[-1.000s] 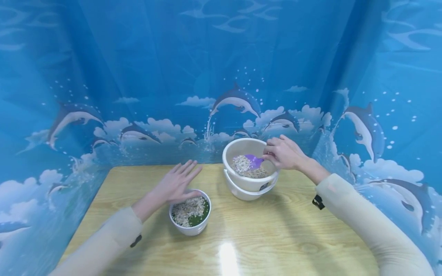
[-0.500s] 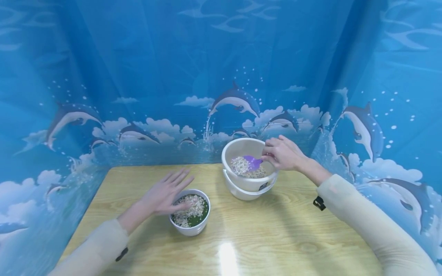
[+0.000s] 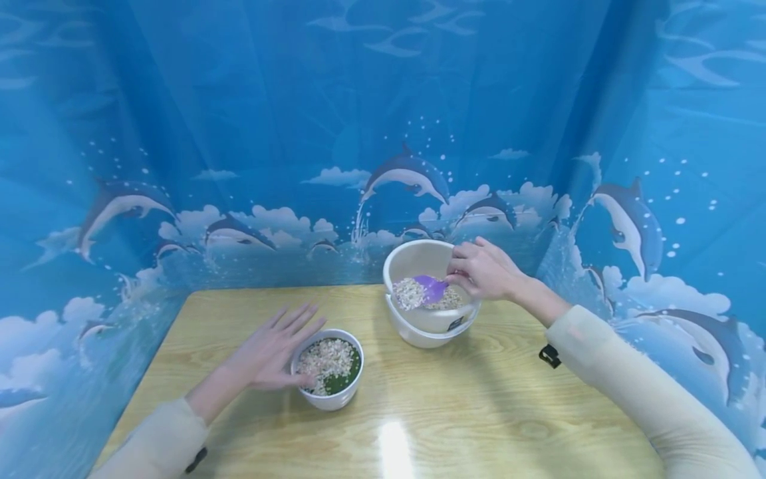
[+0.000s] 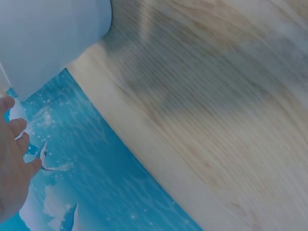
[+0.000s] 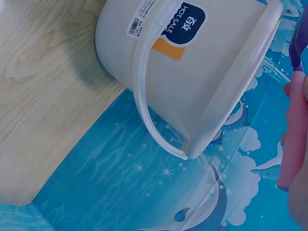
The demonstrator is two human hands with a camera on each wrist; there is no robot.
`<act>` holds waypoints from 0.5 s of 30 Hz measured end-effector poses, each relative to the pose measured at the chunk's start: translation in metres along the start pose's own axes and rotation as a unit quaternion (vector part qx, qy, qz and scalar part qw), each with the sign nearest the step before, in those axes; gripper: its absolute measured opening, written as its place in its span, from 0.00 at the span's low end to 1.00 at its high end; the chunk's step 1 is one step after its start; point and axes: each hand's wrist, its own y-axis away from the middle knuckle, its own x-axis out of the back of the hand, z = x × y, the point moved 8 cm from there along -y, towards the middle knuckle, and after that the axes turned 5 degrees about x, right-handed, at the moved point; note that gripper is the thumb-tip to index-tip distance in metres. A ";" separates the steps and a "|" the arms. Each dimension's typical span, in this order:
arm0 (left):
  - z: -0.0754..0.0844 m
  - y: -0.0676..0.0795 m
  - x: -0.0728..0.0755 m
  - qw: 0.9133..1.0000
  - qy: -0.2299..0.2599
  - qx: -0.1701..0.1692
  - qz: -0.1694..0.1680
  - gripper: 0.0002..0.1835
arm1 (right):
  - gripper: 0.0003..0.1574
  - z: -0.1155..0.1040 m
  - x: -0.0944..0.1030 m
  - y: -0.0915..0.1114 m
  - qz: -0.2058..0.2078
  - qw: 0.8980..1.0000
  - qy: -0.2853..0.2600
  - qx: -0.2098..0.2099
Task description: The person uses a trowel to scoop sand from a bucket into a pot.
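My right hand [image 3: 483, 268] grips the pink handle [image 5: 294, 130] of a small shovel with a purple blade [image 3: 432, 288]. A heap of pale gravel-like bits [image 3: 409, 293] lies on the blade, over the left rim of a white bucket [image 3: 391, 263]. More of the bits [image 3: 445, 301] show inside the bucket. My left hand [image 3: 269, 352] is spread with straight fingers at the left of a white pot [image 3: 331, 402], its thumb overlapping the rim. Pale bits [image 3: 329, 359] partly cover a dark green surface [image 3: 341, 382] in the pot.
The wooden table [image 3: 467, 412] ends at the back against a blue dolphin-print curtain [image 3: 281, 133], which also hangs at both sides. The bucket's handle [image 5: 144, 106] hangs down across its front, near a dark blue label [image 5: 185, 24].
My left hand has drawn back to the left and nearer to me, away from over the pot. The loaded shovel has shifted left across the bucket's mouth to its rim.
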 end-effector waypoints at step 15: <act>-0.003 0.012 -0.010 1.000 -0.005 0.008 0.012 0.62 | 0.07 -0.015 0.000 -0.006 0.035 0.999 -0.010 0.036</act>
